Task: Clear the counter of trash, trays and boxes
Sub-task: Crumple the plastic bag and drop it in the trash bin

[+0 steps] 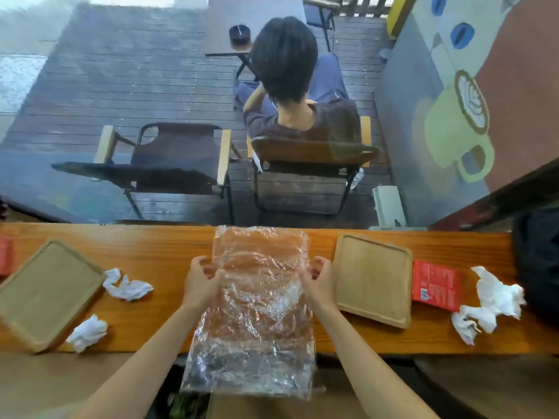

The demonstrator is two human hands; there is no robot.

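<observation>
A clear, crinkled plastic bag (257, 300) lies across the wooden counter (169, 246) and hangs over its near edge. My left hand (201, 281) grips the bag's left edge and my right hand (319, 276) grips its right edge. Two wooden trays sit on the counter: one (45, 294) at the left, one (373, 278) just right of my right hand. Crumpled white tissues lie at the left (127, 287), lower left (87, 332) and far right (493, 300). A red box (435, 284) lies beside the right tray. Another red box (5, 257) shows at the left edge.
Beyond a glass pane behind the counter, a person sits in a chair (311, 152) with their back to me, beside an empty dark chair (169, 155). A dark bag (537, 261) stands at the counter's right end.
</observation>
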